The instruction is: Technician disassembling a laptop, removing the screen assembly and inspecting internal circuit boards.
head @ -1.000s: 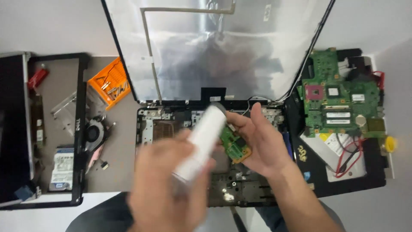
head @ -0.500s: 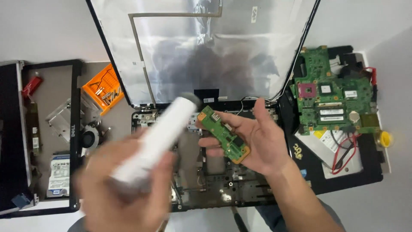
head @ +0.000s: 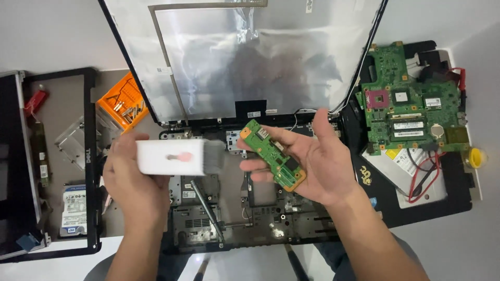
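Observation:
My left hand (head: 136,186) grips a white block-shaped brush (head: 174,156) with dark bristles at its right end, held level over the open laptop base (head: 250,218). My right hand (head: 312,164) lies palm up and holds a small green circuit board (head: 272,153) with orange corners, tilted down to the right. The bristles sit a short way left of the board, not touching it.
The laptop lid (head: 239,57) with silver foil stands open behind. A green motherboard (head: 411,104) lies at right with red wires (head: 427,177) and a yellow cap (head: 475,157). At left are an orange screw tray (head: 124,101), a black bezel (head: 92,156) and a hard drive (head: 74,208).
My left hand has swung the white brush from a steep tilt by the board to level and further left. My right hand with the board has held its place.

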